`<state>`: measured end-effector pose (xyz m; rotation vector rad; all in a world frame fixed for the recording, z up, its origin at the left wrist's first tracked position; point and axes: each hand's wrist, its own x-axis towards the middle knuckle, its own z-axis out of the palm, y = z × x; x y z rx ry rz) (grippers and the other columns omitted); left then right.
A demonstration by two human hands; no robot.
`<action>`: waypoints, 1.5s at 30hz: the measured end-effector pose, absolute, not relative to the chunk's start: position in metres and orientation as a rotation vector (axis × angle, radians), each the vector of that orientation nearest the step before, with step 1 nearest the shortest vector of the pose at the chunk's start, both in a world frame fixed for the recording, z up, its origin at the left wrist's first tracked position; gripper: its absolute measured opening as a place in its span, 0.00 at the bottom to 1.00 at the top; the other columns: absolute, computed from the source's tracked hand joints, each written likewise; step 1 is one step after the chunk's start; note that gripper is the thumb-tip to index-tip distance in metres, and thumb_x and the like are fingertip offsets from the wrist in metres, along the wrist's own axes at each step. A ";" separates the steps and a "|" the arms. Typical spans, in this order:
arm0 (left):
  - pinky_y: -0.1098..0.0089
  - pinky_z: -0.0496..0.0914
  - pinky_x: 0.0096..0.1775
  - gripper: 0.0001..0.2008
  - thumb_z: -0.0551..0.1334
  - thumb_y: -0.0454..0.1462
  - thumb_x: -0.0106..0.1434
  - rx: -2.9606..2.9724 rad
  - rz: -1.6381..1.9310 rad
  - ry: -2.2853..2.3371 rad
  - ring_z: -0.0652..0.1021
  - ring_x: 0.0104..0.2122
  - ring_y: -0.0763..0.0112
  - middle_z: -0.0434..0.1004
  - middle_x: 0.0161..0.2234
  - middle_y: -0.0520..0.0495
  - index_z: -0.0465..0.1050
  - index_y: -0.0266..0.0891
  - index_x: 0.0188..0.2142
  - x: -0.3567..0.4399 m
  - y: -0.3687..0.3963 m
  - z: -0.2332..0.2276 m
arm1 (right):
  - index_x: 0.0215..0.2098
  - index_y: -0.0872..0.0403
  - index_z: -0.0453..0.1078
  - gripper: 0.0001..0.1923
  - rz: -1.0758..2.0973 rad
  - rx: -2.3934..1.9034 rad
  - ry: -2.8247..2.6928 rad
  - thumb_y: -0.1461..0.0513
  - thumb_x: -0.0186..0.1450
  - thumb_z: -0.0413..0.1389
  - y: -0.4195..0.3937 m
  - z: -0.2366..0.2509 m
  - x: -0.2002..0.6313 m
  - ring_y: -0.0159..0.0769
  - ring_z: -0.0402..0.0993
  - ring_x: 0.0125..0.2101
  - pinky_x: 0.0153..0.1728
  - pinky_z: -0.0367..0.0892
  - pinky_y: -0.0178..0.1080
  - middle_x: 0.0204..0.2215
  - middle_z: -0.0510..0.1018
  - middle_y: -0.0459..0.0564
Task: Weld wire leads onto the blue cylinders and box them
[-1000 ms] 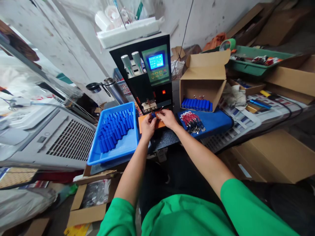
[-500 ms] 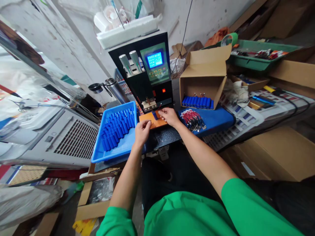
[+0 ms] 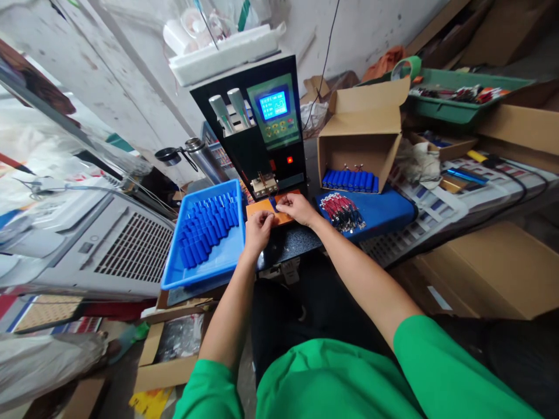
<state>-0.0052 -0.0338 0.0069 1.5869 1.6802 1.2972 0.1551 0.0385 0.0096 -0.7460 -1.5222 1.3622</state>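
The small, dark-blue, smooth-sided cylinder [image 3: 273,203] lay on the flat orange board [image 3: 261,208] in front of my tall black machine with its lit blue screen [image 3: 274,105], just below the pale metal-and-block head [image 3: 264,185] at its foot. My bare right hand [image 3: 297,208] came in from the right, thumb and forefinger bent into a near pinch at the cylinder's side; I could not tell whether they had closed on it or only rested against it. My bare left hand [image 3: 258,229] was at the near end, fingers curled and fingertips almost together over the board, and whether anything was caught between them was hidden from me.

By its look I judged the cylinder stiff, dense for its size yet light enough for fingertips. Its slick sleeve could slip, and the round body could roll on the flat board, so I thought the best hold was a pinch across the middle, one finger steadying an end. The ends seemed the delicate part: among the matching blue cylinders [image 3: 205,230] in the shallow bright-blue plastic tray [image 3: 225,256], thin pale strips stood up from the far rows, and those looked easy to bend, so I judged them poor places to grip.
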 end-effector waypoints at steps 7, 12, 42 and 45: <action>0.68 0.71 0.34 0.07 0.62 0.40 0.63 1.736 1.316 1.639 0.76 0.29 0.69 0.76 0.29 0.49 0.73 0.39 0.32 -0.002 -0.023 0.006 | 0.27 0.56 0.72 0.10 1.344 -0.774 -1.573 0.56 0.53 0.63 0.041 0.008 0.153 0.31 0.68 0.27 0.32 0.65 0.35 0.23 0.75 0.44; 0.69 0.70 0.32 0.05 0.62 0.39 0.63 1.750 1.363 1.641 0.72 0.27 0.72 0.72 0.28 0.50 0.71 0.40 0.31 0.000 -0.028 0.011 | 0.25 0.55 0.71 0.10 1.344 -0.780 -1.500 0.57 0.53 0.62 0.039 0.010 0.155 0.29 0.65 0.23 0.27 0.62 0.34 0.20 0.72 0.43; 0.69 0.71 0.36 0.09 0.64 0.42 0.63 1.750 1.333 1.590 0.76 0.32 0.68 0.78 0.31 0.48 0.75 0.38 0.36 -0.002 0.004 0.010 | 0.23 0.53 0.66 0.11 1.351 -0.848 -1.249 0.57 0.58 0.60 0.044 0.009 0.154 0.27 0.60 0.17 0.20 0.57 0.31 0.14 0.66 0.39; 0.68 0.71 0.37 0.08 0.63 0.41 0.64 1.749 1.341 1.597 0.76 0.31 0.68 0.78 0.31 0.48 0.74 0.38 0.36 0.001 0.003 0.007 | 0.23 0.53 0.67 0.11 1.343 -0.877 -1.258 0.57 0.58 0.60 0.046 0.008 0.153 0.27 0.60 0.17 0.20 0.57 0.31 0.15 0.66 0.40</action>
